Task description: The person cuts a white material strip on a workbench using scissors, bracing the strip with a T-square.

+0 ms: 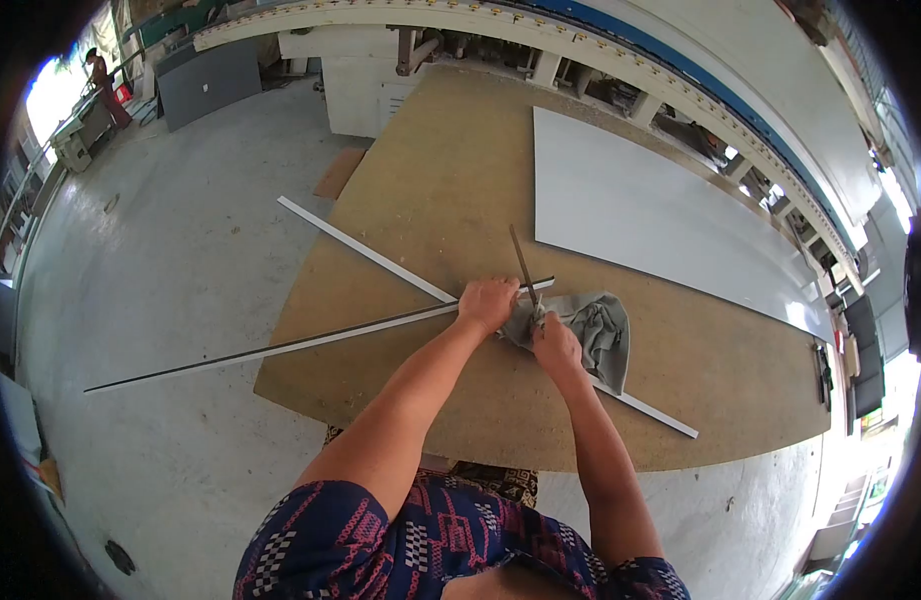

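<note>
My left hand (488, 305) is closed around a long narrow strip (361, 325), white with a dark edge, near its right end. The strip's far end reaches out past the table's left edge. My right hand (558, 345) grips the lower end of a thin, flat, dark tool that looks like a file (523, 262). The tool points away from me and crosses the strip's end. A crumpled grey cloth (603, 330) lies beside and partly under my right hand. Below the held strip, a second white strip (366, 248) runs diagonally; its middle is hidden by my hands and the cloth.
The brown board tabletop (431, 170) has a large white panel (661, 220) at its back right. Dark-handled tools (823, 375) lie at the right edge. A long machine (621, 40) stands behind. Another person (103, 85) is far off at the upper left.
</note>
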